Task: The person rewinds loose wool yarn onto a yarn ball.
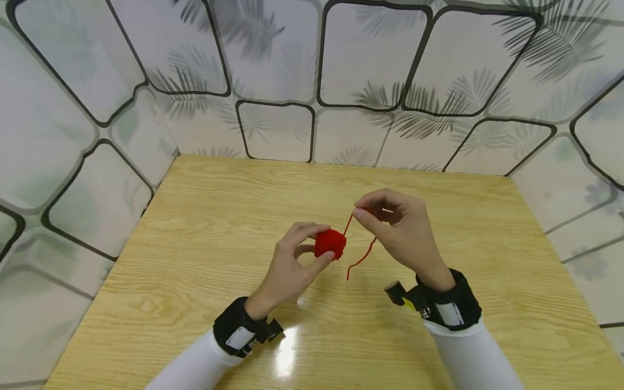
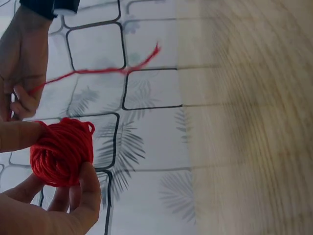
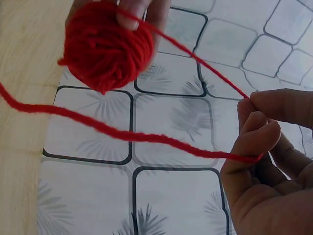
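A small ball of red yarn [image 1: 330, 245] is held above the table by my left hand [image 1: 292, 262], thumb on the near side and fingers on the far side. In the left wrist view the wound strands of the yarn ball [image 2: 63, 152] show between thumb and fingers. My right hand [image 1: 402, 230], up and to the right, pinches the yarn strand [image 3: 210, 71] between thumb and forefinger. That strand runs straight from the ball to the fingertips. Past the pinch, the loose tail [image 1: 362, 261] hangs down with its end free between the hands.
Beneath both hands lies a wood-grain table [image 1: 219, 206]. Pale walls [image 1: 278, 65] with dark outlined panels and leaf prints rise at its back and sides. Each wrist wears a black strap [image 1: 239, 327] with a small camera, over white sleeves [image 1: 195, 363].
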The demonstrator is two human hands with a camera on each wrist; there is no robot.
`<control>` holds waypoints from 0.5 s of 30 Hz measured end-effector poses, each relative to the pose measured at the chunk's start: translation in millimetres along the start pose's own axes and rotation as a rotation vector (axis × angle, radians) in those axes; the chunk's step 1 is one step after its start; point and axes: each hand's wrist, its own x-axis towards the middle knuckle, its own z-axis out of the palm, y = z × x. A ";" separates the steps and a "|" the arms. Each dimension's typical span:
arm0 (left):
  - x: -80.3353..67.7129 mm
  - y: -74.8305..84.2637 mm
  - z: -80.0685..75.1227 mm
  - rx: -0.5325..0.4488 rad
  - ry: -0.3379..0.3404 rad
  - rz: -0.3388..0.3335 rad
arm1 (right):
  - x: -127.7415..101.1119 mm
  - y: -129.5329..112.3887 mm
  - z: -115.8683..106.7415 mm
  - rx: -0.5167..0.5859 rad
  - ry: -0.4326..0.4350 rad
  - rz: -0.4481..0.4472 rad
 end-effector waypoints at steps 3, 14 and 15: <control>-6.6 3.8 4.8 -0.041 -0.081 0.022 | 13.0 7.1 -2.2 0.006 -0.034 0.054; -0.6 29.9 -4.5 -0.058 -0.275 0.242 | 8.0 51.3 15.6 0.425 -0.102 0.294; 3.3 33.9 -7.7 -0.045 -0.296 0.261 | 4.1 55.4 20.2 0.497 -0.110 0.317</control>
